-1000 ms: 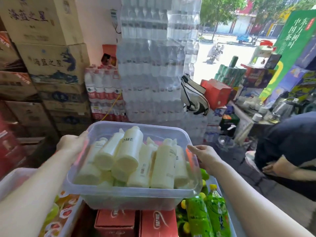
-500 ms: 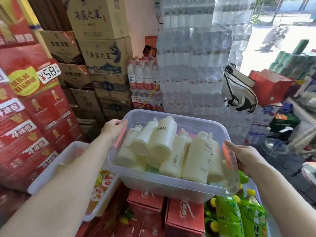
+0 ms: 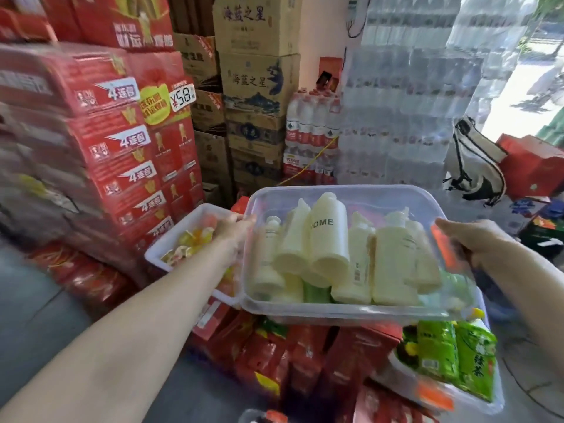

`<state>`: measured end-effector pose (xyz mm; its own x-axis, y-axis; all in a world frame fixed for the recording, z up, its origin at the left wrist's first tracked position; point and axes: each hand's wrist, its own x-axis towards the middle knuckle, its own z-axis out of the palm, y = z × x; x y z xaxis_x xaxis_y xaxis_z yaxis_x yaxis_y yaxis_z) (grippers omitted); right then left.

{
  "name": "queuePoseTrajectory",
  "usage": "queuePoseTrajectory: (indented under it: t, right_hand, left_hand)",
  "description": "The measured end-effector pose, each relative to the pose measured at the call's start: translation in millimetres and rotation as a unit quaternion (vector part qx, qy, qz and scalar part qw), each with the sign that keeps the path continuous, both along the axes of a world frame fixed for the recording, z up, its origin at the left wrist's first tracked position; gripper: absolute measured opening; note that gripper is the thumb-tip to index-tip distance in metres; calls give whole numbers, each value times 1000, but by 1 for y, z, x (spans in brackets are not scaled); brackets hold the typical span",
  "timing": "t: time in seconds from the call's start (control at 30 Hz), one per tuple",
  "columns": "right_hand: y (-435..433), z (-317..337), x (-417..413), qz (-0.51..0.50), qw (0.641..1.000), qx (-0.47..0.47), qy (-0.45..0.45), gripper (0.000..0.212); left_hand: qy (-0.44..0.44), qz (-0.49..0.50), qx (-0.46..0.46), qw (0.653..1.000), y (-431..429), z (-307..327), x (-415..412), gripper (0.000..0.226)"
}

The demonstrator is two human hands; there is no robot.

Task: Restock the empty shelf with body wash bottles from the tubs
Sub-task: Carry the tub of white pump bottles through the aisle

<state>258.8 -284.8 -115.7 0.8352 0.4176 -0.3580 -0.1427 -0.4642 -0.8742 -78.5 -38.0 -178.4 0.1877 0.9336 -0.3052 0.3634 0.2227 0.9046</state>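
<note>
While it was aloft, tub (image 3: 341, 189): bottles (image 3: 329, 239) lay inside
Left hand (image 3: 233, 229): fingers (image 3: 246, 220) gripped left rim
Right hand (image 3: 467, 239): fingers gripped right rim

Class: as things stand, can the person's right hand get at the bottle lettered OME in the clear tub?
Probably not yet: the right hand grips the tub by one side and the left hand by the other, holding it up. The open top does leave the bottle uncovered.
</note>
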Motion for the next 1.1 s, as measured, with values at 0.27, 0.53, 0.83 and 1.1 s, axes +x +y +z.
queuePoseTrajectory:
  t: [0.27, 0.53, 0.83, 1.1]
  right_hand:
    - [-3, 11, -177, 103, 991, -78, -30, 27]
    - [23, -65, -380, 187, 974, -126, 29, 37]
    - [140, -204, -530, 340, 913, -226, 4, 35]
    - [293, -274, -622, 480, 834, -270, -42, 45]
  left_hand:
    - [-21, 51, -66, 996, -35, -36, -210, 49]
    - [-4, 152, -83, 985, -91, -75, -441, 22]
    - [73, 302, -107, 944, -120, -151, -618, 30]
    - [97, 428, -168, 883, -96, -197, -686, 33]
